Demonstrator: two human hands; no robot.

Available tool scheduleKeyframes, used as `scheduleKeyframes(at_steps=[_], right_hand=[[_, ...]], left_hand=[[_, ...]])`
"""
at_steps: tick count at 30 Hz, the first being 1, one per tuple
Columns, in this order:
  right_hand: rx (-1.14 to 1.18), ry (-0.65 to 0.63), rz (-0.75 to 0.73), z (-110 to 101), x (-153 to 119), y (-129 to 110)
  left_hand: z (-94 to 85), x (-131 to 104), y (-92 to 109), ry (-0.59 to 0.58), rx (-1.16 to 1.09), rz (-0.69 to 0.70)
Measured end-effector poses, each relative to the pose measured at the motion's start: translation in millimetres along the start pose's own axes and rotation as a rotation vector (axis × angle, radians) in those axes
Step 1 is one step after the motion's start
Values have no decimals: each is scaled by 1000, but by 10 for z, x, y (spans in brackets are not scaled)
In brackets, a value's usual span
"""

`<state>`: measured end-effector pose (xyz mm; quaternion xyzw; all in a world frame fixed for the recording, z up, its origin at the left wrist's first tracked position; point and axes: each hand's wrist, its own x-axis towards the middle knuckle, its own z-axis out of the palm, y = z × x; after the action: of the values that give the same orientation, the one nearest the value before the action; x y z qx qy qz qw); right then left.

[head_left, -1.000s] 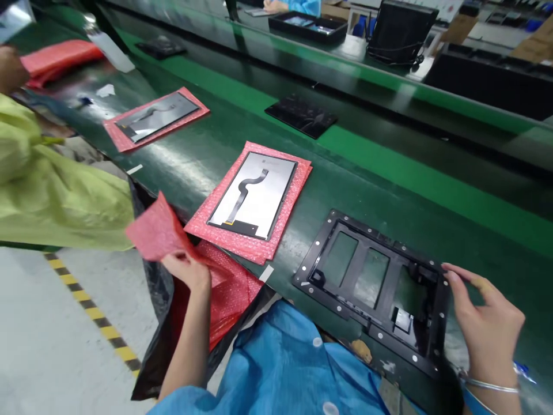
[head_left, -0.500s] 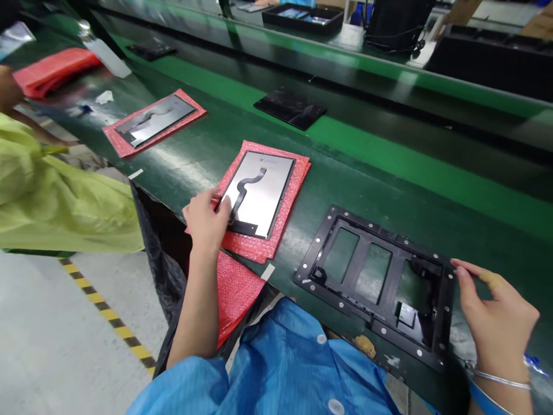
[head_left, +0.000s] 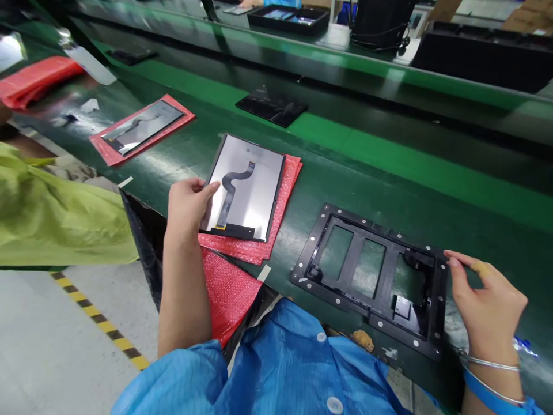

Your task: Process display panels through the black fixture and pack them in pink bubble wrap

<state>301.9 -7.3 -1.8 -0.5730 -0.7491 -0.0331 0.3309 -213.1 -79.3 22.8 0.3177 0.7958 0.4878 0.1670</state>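
Observation:
My left hand [head_left: 190, 204] is closed on the left edge of a display panel [head_left: 259, 184], its thumb on the silvery back beside a dark curved ribbon cable. The panel is tilted, raised at least partly above pink bubble-wrap sheets [head_left: 283, 213]. At the right, my right hand [head_left: 486, 294] pinches the upper right corner of a black rectangular frame [head_left: 348, 251] between thumb and fingertips. This frame lies on the green bench, with crossbars, three openings and several round silver dots along its border.
Another panel [head_left: 144, 127] lies on pink wrap to the left. A dark glossy plate [head_left: 272, 106] rests on the line beyond. More bubble wrap [head_left: 228, 291] hangs at the bench's front edge. A co-worker's yellow-green sleeve [head_left: 60, 207] is at the left. A black tray [head_left: 288, 20] stands at the back.
My left hand has taken hold of the display panel and lifted it, tilting it and shifting it left over the wrap. My right hand stays at the frame's corner.

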Motion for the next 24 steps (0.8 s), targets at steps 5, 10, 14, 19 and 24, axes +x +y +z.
scheduleKeyframes(at_steps=[5, 10, 14, 19, 24], right_hand=[[94, 80, 52, -28, -8, -179], [238, 20, -206, -65, -67, -737], [268, -127, -623, 23, -111, -1107], [219, -17, -718, 42, -67, -1101], [169, 2, -632, -162, -19, -970]], left_hand=[[80, -317, 403, 55, -296, -30], [555, -732, 647, -305, -569, -58], [1024, -1052, 791, -530, -696, -124], [1226, -1375, 1029, -687, -793, -97], [1150, -1583, 1224, -771, -846, 2]])
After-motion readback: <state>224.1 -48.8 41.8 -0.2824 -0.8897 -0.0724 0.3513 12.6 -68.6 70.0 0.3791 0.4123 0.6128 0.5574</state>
